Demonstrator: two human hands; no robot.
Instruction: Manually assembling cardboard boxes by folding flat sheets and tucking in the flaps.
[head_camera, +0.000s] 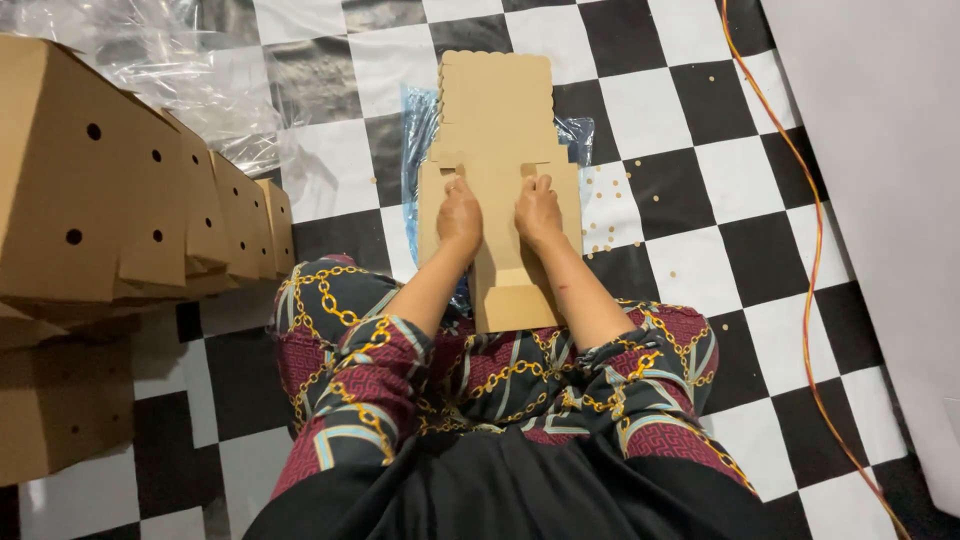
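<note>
Flat cardboard blank (497, 130), light and stiff, creases easily; left hand (459, 215) and right hand (538, 210) press flat on its middle panels, gripping nothing.

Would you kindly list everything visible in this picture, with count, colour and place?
flat box blank: one stack, brown, centre, lying on the floor under both hands
blue plastic: one sheet, beneath the blank
folded boxes: a row of several, brown with round holes, left
clear plastic wrap: one crumpled sheet, top left
floor: black and white checks
paper dots: many, tan, scattered right of the blank
cord: one, orange, runs down the right side
white surface: one, far right
sleeves: two, dark red with chain print
left hand: flat on the blank
right hand: flat on the blank
</note>
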